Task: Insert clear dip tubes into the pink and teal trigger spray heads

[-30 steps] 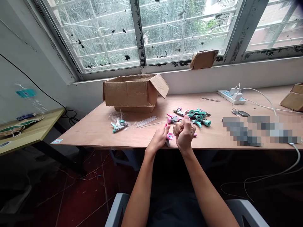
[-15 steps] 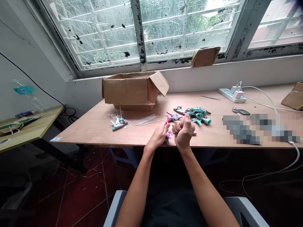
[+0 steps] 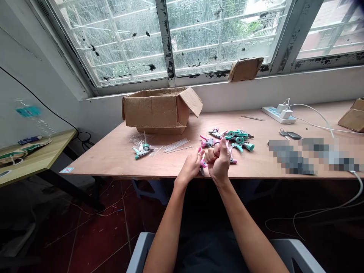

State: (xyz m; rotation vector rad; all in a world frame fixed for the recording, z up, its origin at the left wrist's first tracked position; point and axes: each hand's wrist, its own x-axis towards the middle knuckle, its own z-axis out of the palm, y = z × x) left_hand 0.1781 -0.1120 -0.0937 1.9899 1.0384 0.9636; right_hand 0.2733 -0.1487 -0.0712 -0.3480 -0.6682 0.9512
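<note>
Gripping a pink trigger sprayer (image 3: 203, 163) at the tabletop's (image 3: 119, 163) near edge, the left hand (image 3: 188, 167) was clamped on it; the right hand (image 3: 219, 163) curled into a fist just beside, its contents impossible to tell. Progress looked early: one teal sprayer (image 3: 143, 152) with an upright stem lay apart at left, while loose clear tubes (image 3: 175, 145) and a mixed heap of sprayers (image 3: 239, 139) seemed left over. Behind the tubes stood a cardboard box (image 3: 152, 112).

I see the box (image 3: 152, 112) at the back of the table (image 3: 102, 159), below the window (image 3: 222, 38), with a lone spray head (image 3: 143, 153) and some tubes (image 3: 175, 145) lying before it. To their right lies the heap of spray heads (image 3: 240, 139); farther right, the power strip (image 3: 275, 115).
</note>
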